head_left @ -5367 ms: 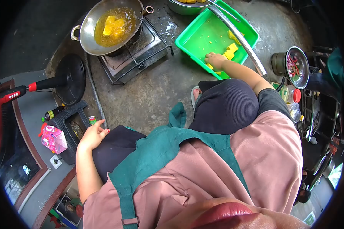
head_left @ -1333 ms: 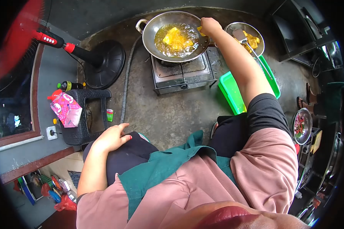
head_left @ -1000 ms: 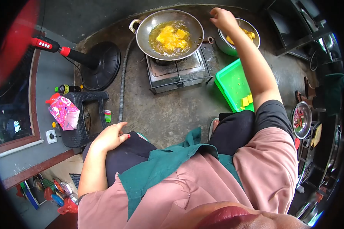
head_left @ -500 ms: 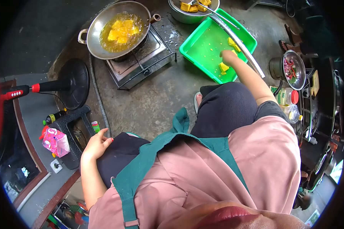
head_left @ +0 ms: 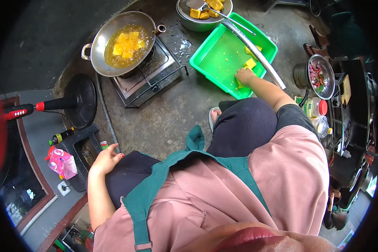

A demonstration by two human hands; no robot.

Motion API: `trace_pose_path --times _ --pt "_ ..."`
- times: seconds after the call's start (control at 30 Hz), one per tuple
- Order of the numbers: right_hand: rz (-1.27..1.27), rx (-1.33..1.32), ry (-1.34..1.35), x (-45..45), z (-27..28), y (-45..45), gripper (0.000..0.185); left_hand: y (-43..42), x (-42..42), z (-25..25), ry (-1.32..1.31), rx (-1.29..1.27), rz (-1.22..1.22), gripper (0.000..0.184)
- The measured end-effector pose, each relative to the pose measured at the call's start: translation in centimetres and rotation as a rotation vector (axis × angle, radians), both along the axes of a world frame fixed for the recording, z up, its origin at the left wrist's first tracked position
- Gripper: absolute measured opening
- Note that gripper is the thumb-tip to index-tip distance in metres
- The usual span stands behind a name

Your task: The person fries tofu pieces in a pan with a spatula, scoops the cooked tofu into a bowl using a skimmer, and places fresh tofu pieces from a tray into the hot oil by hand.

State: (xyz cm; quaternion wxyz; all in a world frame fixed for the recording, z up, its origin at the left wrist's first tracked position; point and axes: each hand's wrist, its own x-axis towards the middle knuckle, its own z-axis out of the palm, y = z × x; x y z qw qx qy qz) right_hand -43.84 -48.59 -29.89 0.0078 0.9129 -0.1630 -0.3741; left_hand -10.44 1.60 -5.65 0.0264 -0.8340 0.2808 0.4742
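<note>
My right hand [head_left: 245,77] reaches down into a green tray [head_left: 210,59], its fingers curled around a yellow tofu piece [head_left: 240,85] that they partly hide. Beside these fingers lies another tofu piece [head_left: 250,64], and more sit toward the tray's right wall. My left hand [head_left: 106,159] rests on my left thigh, fingers loosely apart and holding nothing. In a wok [head_left: 98,52] of bubbling oil, yellow tofu pieces [head_left: 128,45] are frying.
The wok sits on a gas stove [head_left: 145,82] on the floor. Behind the tray stands a bowl of browned tofu [head_left: 214,5] with a long-handled spatula across it. A long metal strip [head_left: 260,59] crosses the tray. A fan [head_left: 77,101] and pan of chillies [head_left: 321,77] flank me.
My right hand has moved lower and nearer in the tray, onto a tofu piece. My left hand stays on my thigh. The whole view has shifted slightly.
</note>
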Motion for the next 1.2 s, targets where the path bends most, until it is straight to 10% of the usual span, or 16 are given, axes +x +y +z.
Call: trace_pose_path --times 0.4,0.73,1.07,1.2 --pt "-0.057 -0.011 -0.02 1.4 0.2 -0.5 0.026 1.5 -0.2 0.4 -0.026 -0.081 -0.003 0.055" --pt "-0.624 0.756 -0.675 11.2 12.8 -0.3 0.042 3.0 -2.1 4.0 -0.073 -0.435 -0.019 0.056" --pt "-1.099 0.99 -0.942 21.2 27.2 3.7 0.027 11.5 -5.6 9.4 -0.557 -0.855 0.368 0.053" --pt "-1.124 0.953 -0.99 23.1 29.3 4.6 0.027 16.4 -9.8 8.8 -0.683 -0.893 0.154 0.052"
